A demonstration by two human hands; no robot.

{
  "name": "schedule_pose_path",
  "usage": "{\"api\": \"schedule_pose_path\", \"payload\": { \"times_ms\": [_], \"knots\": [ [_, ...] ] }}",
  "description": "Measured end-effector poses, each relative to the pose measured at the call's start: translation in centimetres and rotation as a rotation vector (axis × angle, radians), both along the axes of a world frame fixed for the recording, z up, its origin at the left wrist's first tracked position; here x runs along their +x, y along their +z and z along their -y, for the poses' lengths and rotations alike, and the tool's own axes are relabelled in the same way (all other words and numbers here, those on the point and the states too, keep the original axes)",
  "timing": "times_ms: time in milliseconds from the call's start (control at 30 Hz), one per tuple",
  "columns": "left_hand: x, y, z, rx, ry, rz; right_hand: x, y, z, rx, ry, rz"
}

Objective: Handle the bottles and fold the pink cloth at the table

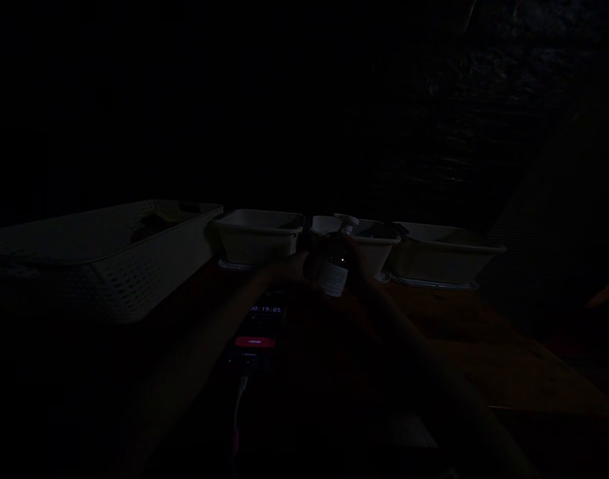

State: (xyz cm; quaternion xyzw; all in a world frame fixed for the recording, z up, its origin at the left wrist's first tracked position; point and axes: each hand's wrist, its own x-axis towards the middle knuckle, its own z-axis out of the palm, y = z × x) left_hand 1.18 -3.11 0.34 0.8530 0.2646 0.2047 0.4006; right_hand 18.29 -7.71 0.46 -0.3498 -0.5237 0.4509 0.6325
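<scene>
Pump bottle (335,276) is btw both hands, abt mid-view, just in front of the middle tub (377,253); too dark to tell if its base touches the surface (484,352). L hand (304,267) wraps its left side, R hand (357,259) its right, so each grip is closed round the bottle; exact finger positions can't be made out.

Bottle + hands block part of the middle tub. L tub (261,243) is just left of that, R tub (444,259) just right; all 3 stand in a row, each w/ a pale flat edge showing under it. Phone (259,326) lies nearer the wearer, screen lit: timer approx 00:19:05, red button below. L forearm (234,306) covers its left edge & clips the 1st digit. White cable (237,402) runs from the phone's near end. Far left: big perforated basket (149,266) w/ a yellowish item (164,217) & something dark inside, neither identifiable. Wrinkled dark sheen (448,100) at upper right, material unclear.

Count: 1 bottle, 3 tubs, 1 basket, 1 phone, 1 cable, 2 hands.

Bottle looks dark-bodied w/ a white label (334,279) low on the front (print unreadable), small bright glint above it, pale pump head (348,223) on top; tilted a bit, top toward the right.
</scene>
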Motion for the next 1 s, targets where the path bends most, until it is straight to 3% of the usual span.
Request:
{"api": "schedule_pose_path", "payload": {
  "times_ms": [133,267,1000],
  "knots": [
    [0.26,-0.17,0.24,0.01,-0.022,0.024,0.11,-0.36,-0.4,-0.005,-0.019,-0.101],
    [0.24,-0.13,0.4,0.04,0.028,-0.013,0.11,-0.45,-0.44,0.052,-0.068,-0.026],
    [0.63,-0.68,0.02,0.003,-0.075,0.008,-0.21,-1.03,-0.34,-0.024,-0.012,-0.194]
  ]
}}
